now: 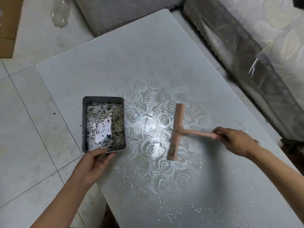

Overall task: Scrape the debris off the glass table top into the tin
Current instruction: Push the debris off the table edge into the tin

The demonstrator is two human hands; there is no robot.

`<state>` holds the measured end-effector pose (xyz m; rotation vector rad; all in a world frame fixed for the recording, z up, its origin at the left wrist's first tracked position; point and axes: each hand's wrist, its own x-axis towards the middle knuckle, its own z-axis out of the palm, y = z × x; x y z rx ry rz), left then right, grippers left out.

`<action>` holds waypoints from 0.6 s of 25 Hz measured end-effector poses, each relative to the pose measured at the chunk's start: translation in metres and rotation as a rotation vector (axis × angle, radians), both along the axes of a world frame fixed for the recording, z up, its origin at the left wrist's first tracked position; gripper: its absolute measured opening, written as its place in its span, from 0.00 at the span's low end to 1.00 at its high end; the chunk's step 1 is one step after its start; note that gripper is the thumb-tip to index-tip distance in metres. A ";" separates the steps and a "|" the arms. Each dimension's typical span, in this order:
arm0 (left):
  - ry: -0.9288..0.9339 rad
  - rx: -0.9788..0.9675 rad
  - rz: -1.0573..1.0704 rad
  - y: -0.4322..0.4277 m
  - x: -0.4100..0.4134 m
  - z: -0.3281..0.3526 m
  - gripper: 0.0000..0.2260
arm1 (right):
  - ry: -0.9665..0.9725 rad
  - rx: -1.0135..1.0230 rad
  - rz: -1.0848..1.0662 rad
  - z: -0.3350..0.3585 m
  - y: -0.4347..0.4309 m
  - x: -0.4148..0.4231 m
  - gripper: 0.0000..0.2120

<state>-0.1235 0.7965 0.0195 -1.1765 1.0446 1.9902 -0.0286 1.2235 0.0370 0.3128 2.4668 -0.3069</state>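
Observation:
A grey rectangular tin [84,124] sits at the left edge of the glass table top [115,60], holding dark wet debris and a shiny patch of liquid. My left hand [97,163] grips its near rim. A pink T-shaped scraper [176,130] lies with its blade on the glass over a rose pattern, right of the tin and apart from it. My right hand [235,141] grips the end of its handle. Water drops and small bits [148,180] are scattered over the near part of the glass.
A tiled floor [24,129] lies left of the table, with a clear plastic bottle [60,13] at the far left. A plastic-wrapped mattress or sofa [246,46] runs along the table's right side. Grey upholstery [123,14] stands beyond the far edge.

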 end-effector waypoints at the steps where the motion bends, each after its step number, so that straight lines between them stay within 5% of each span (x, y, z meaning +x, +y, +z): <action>1: 0.006 0.001 0.010 -0.001 -0.001 0.000 0.13 | 0.027 0.003 0.079 -0.004 -0.009 -0.012 0.09; 8: 0.062 -0.033 0.063 -0.029 -0.010 0.000 0.15 | -0.075 0.309 0.122 0.035 0.059 -0.080 0.09; 15: 0.034 -0.017 0.183 -0.050 -0.011 -0.006 0.16 | -0.011 0.140 0.278 0.022 -0.007 -0.125 0.09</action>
